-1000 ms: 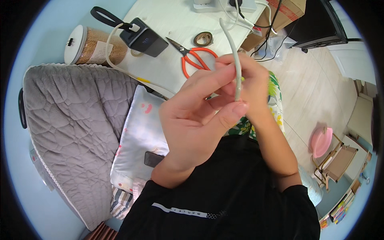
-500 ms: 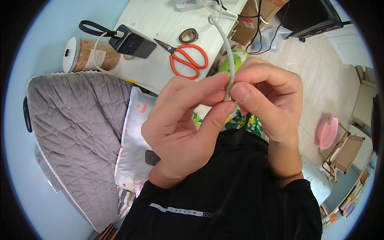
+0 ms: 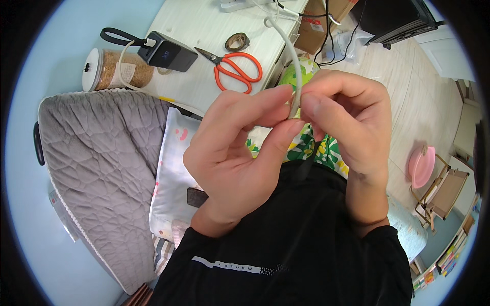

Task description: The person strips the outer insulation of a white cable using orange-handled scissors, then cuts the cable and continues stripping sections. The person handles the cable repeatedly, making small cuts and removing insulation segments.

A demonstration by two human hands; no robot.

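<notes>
A white cable (image 3: 292,48) rises from between my hands and curves back toward the desk. My left hand (image 3: 245,148) pinches it low down between thumb and fingers. My right hand (image 3: 347,120) closes on the same stretch from the other side, its thumb pressed against the fingers. The cable's lower end is hidden by my fingertips. On the desk beyond lie scissors (image 3: 237,69) with orange handles, their dark blades parted a little, and a roll of dark tape (image 3: 237,42) beside them.
A black power bank (image 3: 171,53) with a white cable plugged in stands on the white desk (image 3: 204,30), next to a clear canister (image 3: 115,70). A grey quilted cover (image 3: 99,168) and a pale pillow (image 3: 176,168) lie left. A pink basin (image 3: 421,167) sits right.
Both hands stay on the cable, and my right hand has shifted slightly right. The whole view has moved a little.
</notes>
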